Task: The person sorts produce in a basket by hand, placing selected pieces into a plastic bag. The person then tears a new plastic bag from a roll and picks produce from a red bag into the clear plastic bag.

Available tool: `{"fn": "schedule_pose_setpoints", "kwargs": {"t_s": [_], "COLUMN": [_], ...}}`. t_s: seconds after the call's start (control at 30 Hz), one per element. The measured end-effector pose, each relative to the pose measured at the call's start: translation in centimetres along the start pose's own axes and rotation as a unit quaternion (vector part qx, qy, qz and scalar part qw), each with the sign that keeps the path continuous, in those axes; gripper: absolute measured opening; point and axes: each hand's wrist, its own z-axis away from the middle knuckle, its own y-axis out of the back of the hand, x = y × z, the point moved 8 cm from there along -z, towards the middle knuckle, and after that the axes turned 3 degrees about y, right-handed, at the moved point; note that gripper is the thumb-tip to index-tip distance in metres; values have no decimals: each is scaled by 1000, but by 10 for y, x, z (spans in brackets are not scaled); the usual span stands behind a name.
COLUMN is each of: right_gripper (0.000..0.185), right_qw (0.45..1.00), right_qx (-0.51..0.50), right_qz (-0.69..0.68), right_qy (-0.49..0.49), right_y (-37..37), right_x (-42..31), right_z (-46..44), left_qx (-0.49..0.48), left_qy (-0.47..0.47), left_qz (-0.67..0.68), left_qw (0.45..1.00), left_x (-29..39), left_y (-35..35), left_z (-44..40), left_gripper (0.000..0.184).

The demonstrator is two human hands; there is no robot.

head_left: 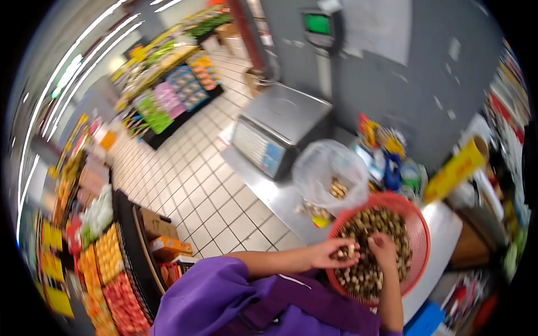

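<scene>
Head view: why is the left hand (pixel 325 253) palm-up?

Cupped around a few small brown pieces (pixel 344 253), probably so they don't roll off. Mushrooms, maybe; too blurred to be sure.

Right hand (pixel 384 249)?

Just beside it, over the pile (pixel 378 221) in the red basket (pixel 424 229). Fingers drawn together; can't tell if they pinch anything. Basket sits under both hands, presumably for short reach.

Plastic bag (pixel 314 168)?

Beyond the left hand, near the basket, a few pieces inside. Likely parked there for easy reach. Scale (pixel 288 115) farther out, same metal counter (pixel 444 221).

Brands, writing?

None legible. Yellow roll (pixel 459 168), beyond the right hand and rightward, has reddish marks. Paper sheet (pixel 386 28) on the wall, farther out: unreadable. Green display (pixel 318 23): no digits I can make out.
</scene>
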Motion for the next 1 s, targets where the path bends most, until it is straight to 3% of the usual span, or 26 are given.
{"fn": "schedule_pose_setpoints", "kwargs": {"t_s": [0.07, 0.13, 0.2, 0.27, 0.33, 0.4, 0.47, 0.5, 0.53, 0.57, 0.6, 0.63, 0.7, 0.73, 0.8, 0.83, 0.87, 0.9, 0.97, 1.0], "right_gripper": [14, 15, 23, 26, 27, 30, 46, 52, 55, 57, 56, 47, 30, 27, 22, 21, 20, 19, 18, 18], "right_qw": [996, 998, 969, 983, 995, 988, 948, 921, 890, 932, 935, 920, 893, 888, 896, 892, 906, 901, 895, 919], "right_qx": [9, -32, -111, -106, -23, 24, -66, -172, -95, -121, -138, -122, -91, -54, -42, 1, -3, 8, 21, 32], "right_qz": [-61, -31, 55, 10, -82, 53, 242, 309, 382, 302, 288, 338, 390, 408, 420, 423, 414, 427, 444, 392], "right_qy": [-62, 42, 212, 148, 60, 140, 193, 164, 230, 158, 152, 153, 206, 204, 137, 158, 87, 70, 44, 16], "right_y": [14, 4, -14, -11, 4, 3, -37, -68, -74, -66, -60, -51, -29, -17, 7, 21, 33, 44, 59, 67], "right_x": [-55, -111, -151, -153, -109, -90, -57, -30, -25, -35, -40, -42, -53, -49, -21, -25, -18, -11, -6, -10], "right_z": [6, 13, 25, 19, 0, -17, -9, -4, 13, 12, 10, 13, 16, 18, 21, 28, 31, 34, 41, 42], "left_qx": [-22, -43, -66, -36, -6, -126, -182, -135, -90, -88, -55, -33, 129, 144, 180, 166, 152, 130, 185, 174], "left_qy": [-1, -13, -45, -42, -25, 46, 3, -52, -131, -193, -231, -296, -344, -383, -397, -340, -288, -284, -297, -295], "left_qz": [23, 41, 55, 65, 71, 82, -19, -103, -124, -280, -370, -480, -648, -726, -816, -867, -909, -912, -895, -897], "left_qw": [999, 998, 995, 996, 997, 988, 983, 984, 979, 936, 898, 825, 668, 553, 380, 324, 261, 268, 276, 279], "left_x": [2, 1, 2, 1, 1, -6, 8, 29, 52, 82, 109, 134, 182, 200, 223, 232, 236, 236, 247, 234], "left_y": [-4, -14, -10, -17, -20, -39, -60, -72, -79, -102, -112, -129, -134, -137, -131, -114, -97, -86, -71, -88], "left_z": [-1, -2, -12, -1, 10, 20, 41, 60, 81, 102, 114, 128, 129, 122, 99, 75, 56, 48, 39, 41], "left_gripper": [31, 29, 26, 23, 20, 18, 18, 17, 19, 18, 16, 15, 16, 18, 24, 27, 30, 30, 32, 32]}}
